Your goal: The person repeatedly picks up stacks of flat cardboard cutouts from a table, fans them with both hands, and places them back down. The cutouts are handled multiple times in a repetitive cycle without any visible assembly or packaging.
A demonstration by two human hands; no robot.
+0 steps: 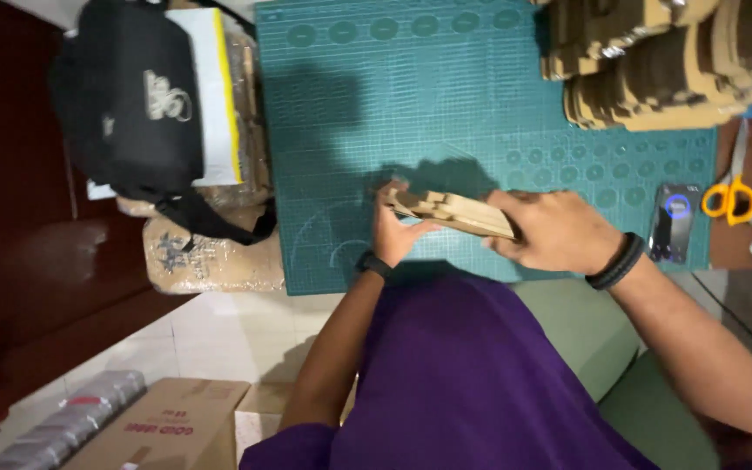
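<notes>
Cardboard pieces (452,211) in a thin brown stack sit between both hands, just above the near edge of the green cutting mat (446,104). The left hand (393,233) pinches the left end of the stack with its fingers. The right hand (559,231) is wrapped around the right end, fingers curled tight on it. Far off to the right, more cardboard stacks (663,57) are piled up on the mat. A small black device (674,222) and orange scissors (728,198) lie to the right. A black bag (128,104) rests to the left.
</notes>
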